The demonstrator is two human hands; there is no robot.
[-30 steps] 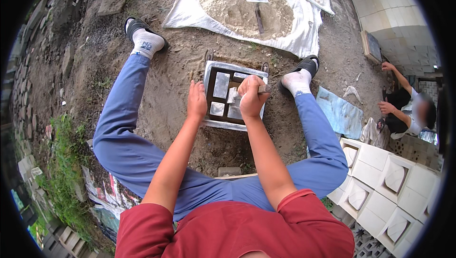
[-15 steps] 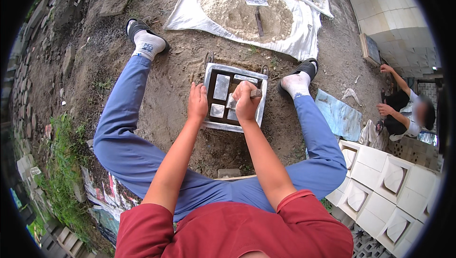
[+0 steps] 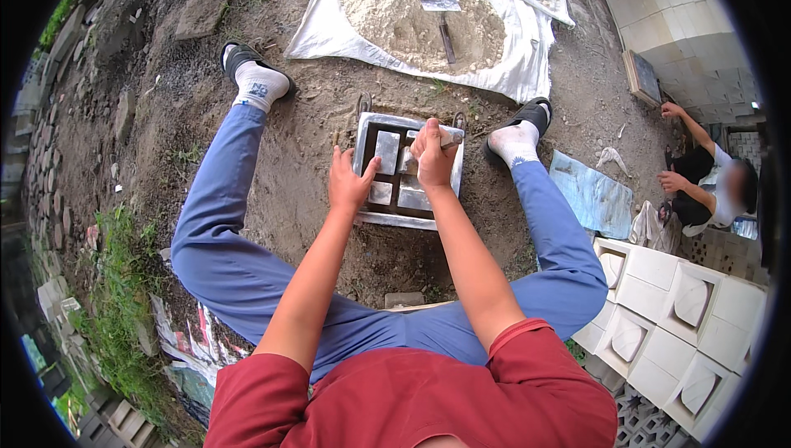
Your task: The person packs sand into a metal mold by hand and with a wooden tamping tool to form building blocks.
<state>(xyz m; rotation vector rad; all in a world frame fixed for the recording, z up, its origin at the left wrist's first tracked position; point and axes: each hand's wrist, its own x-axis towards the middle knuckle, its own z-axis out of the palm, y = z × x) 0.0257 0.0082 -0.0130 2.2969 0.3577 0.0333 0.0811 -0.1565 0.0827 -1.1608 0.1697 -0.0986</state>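
Observation:
A square metal mould [image 3: 395,220] with rectangular metal blocks inside lies on the dirt between my feet. My left hand [image 3: 350,184] rests at its left rim, fingers and thumb apart, with the thumb reaching over the blocks. Over the mould's right half, my right hand [image 3: 433,155] is closed round a short tool with a grey-brown handle [image 3: 450,140]. The handle's end sticks out to the right of my fist. My hand mostly hides the tool's other end, so its kind cannot be told. Metal loops [image 3: 364,102] stand at the mould's far corners.
Beyond the mould, a pale sand heap [image 3: 395,7] lies on a white sheet [image 3: 527,77] with a trowel [image 3: 442,11] on it. Pale moulded blocks [image 3: 647,300] stand in rows at right, near a blue sheet [image 3: 589,192]. Another person [image 3: 700,176] sits at far right.
My left hand has shifted right and spread its thumb over the mould's blocks. My right fist, still round the tool, has moved slightly right and away from me.

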